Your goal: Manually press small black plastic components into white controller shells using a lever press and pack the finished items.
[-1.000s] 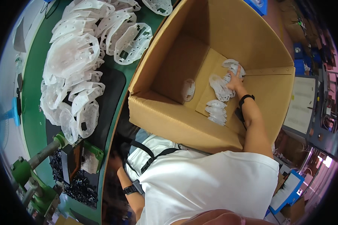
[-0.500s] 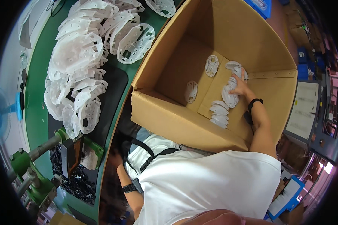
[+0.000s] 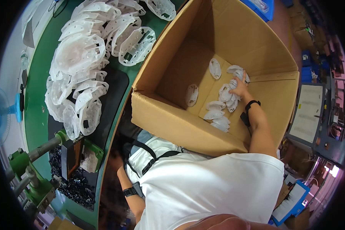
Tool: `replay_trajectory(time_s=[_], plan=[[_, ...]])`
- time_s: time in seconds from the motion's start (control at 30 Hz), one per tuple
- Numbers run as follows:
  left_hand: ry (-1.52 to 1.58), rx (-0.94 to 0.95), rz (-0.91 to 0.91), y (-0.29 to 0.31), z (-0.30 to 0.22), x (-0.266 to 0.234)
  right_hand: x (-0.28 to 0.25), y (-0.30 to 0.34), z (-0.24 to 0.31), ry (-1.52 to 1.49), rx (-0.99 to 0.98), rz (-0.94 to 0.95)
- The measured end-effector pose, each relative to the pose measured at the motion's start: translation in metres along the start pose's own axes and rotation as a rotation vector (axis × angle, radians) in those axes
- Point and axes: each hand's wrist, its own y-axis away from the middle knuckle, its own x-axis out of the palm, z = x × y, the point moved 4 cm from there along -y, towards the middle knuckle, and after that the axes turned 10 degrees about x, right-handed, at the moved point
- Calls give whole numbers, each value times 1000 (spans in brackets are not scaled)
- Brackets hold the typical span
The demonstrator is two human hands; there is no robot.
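White perforated plastic plates point(image 3: 224, 92), loosely fanned inside the cardboard carton point(image 3: 180, 127), could slide and scatter if pushed unevenly by the right hand point(image 3: 240, 88), arm extended, fingers spread against them, grip unclear; the left hand point(image 3: 115, 161) hangs beside the counter point(image 3: 33, 109), too dim to read.

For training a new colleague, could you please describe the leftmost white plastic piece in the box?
Find the big cardboard box right of the green table. Inside, look left of the right hand, past the clustered pieces. The wanted white piece is alone, farther left than all others there.
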Motion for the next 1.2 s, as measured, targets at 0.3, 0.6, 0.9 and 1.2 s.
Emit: replay_trajectory(time_s=[0.3, 0.6, 0.9, 1.2], plan=[[-136, -32, 35, -7, 12, 7, -20, -5, 1, -116, -221, 75], [-181, -26, 51, -11, -6, 11, -190, 91, 76, -351, -721, 296], [-34, -79, 0, -2, -10, 3, -274, 295, 234, -531, -1334, 131], [413, -267, -85, 11, 16, 17, -301, 332, 386, -22, -1484, -301]])
